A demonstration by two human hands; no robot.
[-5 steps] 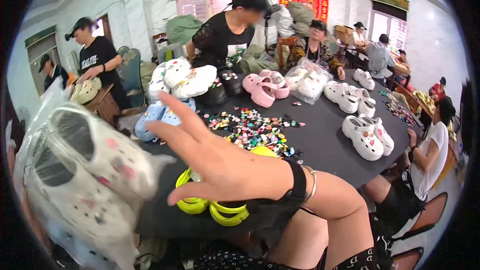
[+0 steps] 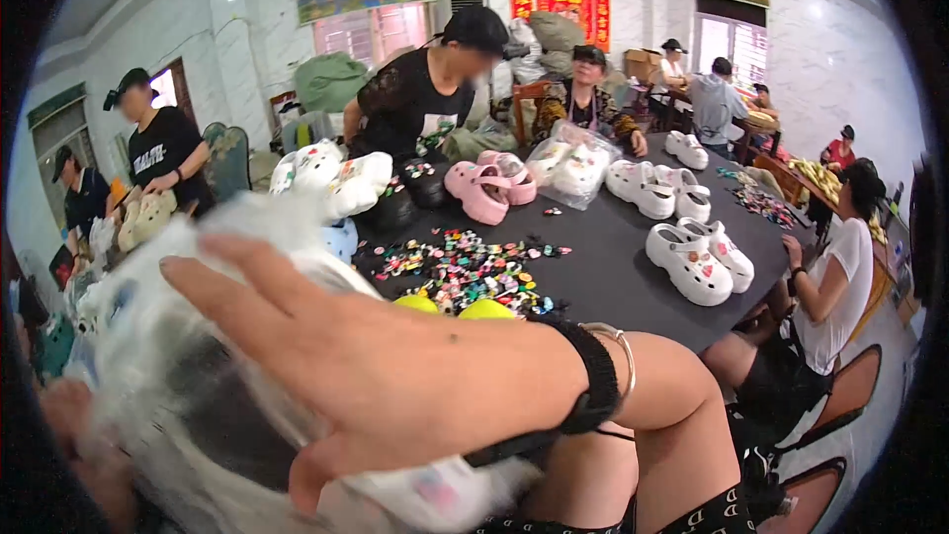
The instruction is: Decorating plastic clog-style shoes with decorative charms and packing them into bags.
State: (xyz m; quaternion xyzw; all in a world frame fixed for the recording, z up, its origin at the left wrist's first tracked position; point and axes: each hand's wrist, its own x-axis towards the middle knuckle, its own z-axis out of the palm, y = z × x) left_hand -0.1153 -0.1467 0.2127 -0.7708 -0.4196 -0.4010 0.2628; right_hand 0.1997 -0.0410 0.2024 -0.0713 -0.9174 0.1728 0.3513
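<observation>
A clear plastic bag [image 2: 252, 222] with a pair of white clogs [image 2: 148, 400] in it is held up close at the left, smeared by motion. At its outer edge my left hand [image 2: 87, 435], blurred and partly hidden, grips the bag. My right hand [image 2: 395, 366] reaches across in front of the bag, fingers stretched out and thumb apart. It overlaps the bag; whether it touches it I cannot tell. Decorations [image 2: 433, 489] on a white clog show below the right wrist. Beyond the right hand, the yellow-green clogs [image 2: 484, 310] are mostly hidden.
Small colourful shoe charms [image 2: 474, 272] lie piled on the dark table [image 2: 593, 257]. White clogs [image 2: 692, 262], pink clogs [image 2: 484, 188], black clogs [image 2: 425, 183] and bagged clogs [image 2: 573, 166] stand around them. One person [image 2: 420, 99] stands across the table; another [image 2: 830, 287] sits at the right.
The bagged clogs have swung nearer and lower, turning, and now sit partly behind my right hand. My right hand has moved down and left. The view has shifted slightly to the right.
</observation>
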